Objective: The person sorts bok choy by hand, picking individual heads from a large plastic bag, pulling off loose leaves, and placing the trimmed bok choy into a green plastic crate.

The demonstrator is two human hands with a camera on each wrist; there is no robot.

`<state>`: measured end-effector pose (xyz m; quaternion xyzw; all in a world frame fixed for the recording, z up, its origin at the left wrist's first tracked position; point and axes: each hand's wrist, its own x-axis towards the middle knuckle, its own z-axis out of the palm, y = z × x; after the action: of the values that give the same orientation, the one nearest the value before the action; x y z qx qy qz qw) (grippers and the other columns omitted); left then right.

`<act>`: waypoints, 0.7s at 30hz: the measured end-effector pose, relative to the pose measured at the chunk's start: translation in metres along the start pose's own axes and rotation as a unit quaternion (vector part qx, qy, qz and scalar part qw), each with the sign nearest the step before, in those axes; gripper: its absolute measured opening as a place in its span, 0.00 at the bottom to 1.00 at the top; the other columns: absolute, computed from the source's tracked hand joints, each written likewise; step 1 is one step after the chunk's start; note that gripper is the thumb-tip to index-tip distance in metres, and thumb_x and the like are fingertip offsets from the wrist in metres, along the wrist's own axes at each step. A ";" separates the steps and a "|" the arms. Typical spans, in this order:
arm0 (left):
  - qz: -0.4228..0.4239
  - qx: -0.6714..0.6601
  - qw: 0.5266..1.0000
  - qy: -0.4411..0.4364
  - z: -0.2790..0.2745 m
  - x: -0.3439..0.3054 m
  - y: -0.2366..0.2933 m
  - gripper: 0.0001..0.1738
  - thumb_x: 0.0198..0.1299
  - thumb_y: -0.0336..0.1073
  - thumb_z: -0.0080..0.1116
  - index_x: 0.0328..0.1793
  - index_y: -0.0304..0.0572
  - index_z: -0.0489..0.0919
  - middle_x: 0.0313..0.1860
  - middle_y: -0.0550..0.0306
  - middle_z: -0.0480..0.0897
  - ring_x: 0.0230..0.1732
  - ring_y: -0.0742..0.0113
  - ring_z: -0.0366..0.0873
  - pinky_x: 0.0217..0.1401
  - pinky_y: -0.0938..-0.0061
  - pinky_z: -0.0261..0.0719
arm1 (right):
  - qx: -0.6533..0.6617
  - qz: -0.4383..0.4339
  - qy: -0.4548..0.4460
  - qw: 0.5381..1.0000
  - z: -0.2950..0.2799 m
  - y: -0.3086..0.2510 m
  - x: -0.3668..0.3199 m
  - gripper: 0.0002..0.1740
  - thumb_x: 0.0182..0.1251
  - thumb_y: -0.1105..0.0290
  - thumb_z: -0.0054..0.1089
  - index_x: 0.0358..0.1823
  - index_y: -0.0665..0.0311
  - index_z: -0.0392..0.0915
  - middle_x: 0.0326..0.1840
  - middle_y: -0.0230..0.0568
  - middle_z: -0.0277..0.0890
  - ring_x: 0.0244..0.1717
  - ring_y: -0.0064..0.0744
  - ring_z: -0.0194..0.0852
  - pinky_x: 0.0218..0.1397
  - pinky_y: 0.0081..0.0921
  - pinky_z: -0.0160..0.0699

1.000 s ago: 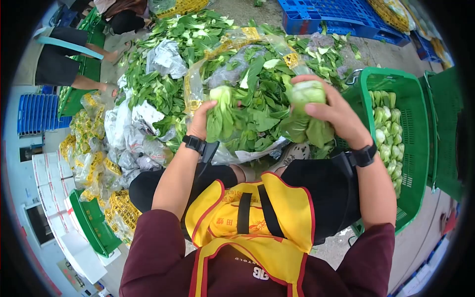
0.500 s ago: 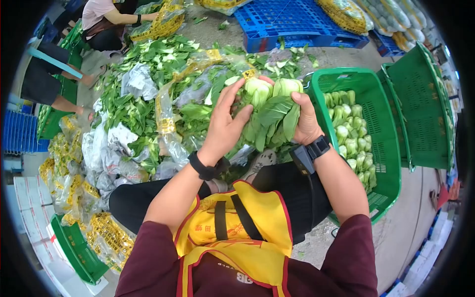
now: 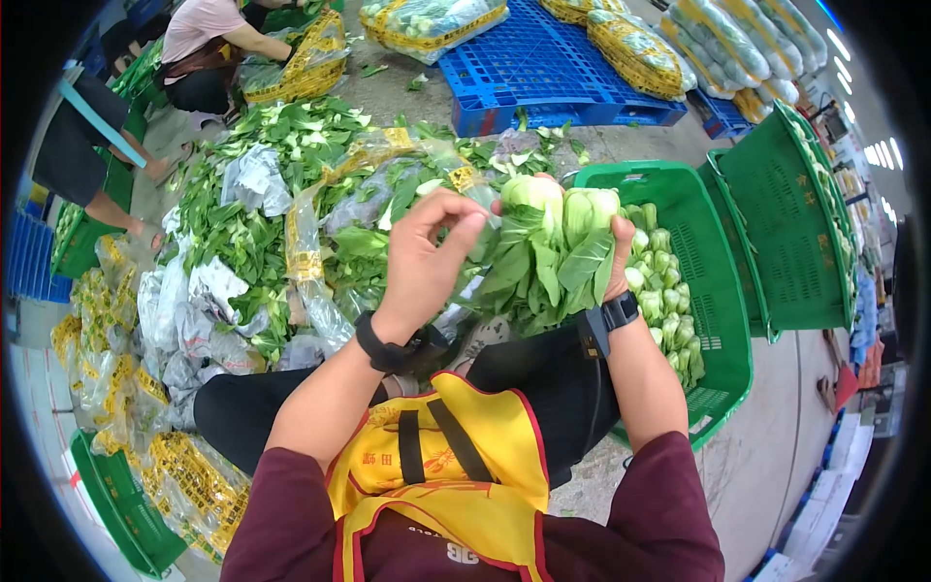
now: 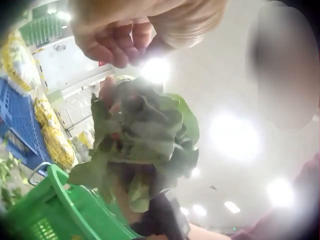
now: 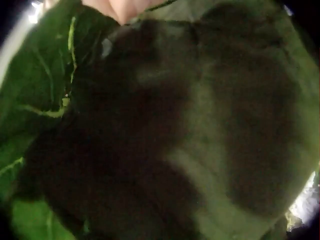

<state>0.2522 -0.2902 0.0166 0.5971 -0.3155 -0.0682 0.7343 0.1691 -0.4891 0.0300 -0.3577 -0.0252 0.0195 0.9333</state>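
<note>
My right hand (image 3: 619, 257) grips two heads of bok choy (image 3: 589, 213) side by side, pale bases up and green leaves hanging down. Just left of them is my left hand (image 3: 427, 257), its fingers loosely curled, with nothing seen in them. In the left wrist view that left hand (image 4: 117, 45) is above the bunched bok choy leaves (image 4: 150, 125). Dark leaf surfaces (image 5: 40, 85) fill most of the right wrist view, with a bit of skin at the top edge.
A green crate (image 3: 722, 320) at my right holds rows of bok choy (image 3: 669, 291). Loose leaves (image 3: 233, 204) and plastic bags (image 3: 184, 320) lie in a heap ahead and left. Beyond are a blue pallet (image 3: 524, 68), stacked green crates (image 3: 786, 223) and another person (image 3: 208, 44) crouching.
Each hand had one bok choy at first. The two heads were brought together, and now both are in the right hand while the left has drawn away to the left. The view has turned right.
</note>
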 end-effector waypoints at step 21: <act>0.225 0.262 0.938 0.000 0.045 -0.019 0.011 0.12 0.53 0.20 0.62 0.43 0.37 0.77 0.34 0.49 0.77 0.35 0.51 0.77 0.37 0.64 0.74 | 0.052 0.000 -0.009 0.999 -0.008 0.004 -0.001 0.54 0.48 0.52 0.70 0.76 0.66 0.56 0.72 0.61 0.63 0.70 0.53 0.68 0.73 0.44 0.68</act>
<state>0.2094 -0.3158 0.0238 0.6820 -0.4482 0.1838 0.5480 0.1688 -0.4912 0.0213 -0.3085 -0.0327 0.0236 0.9504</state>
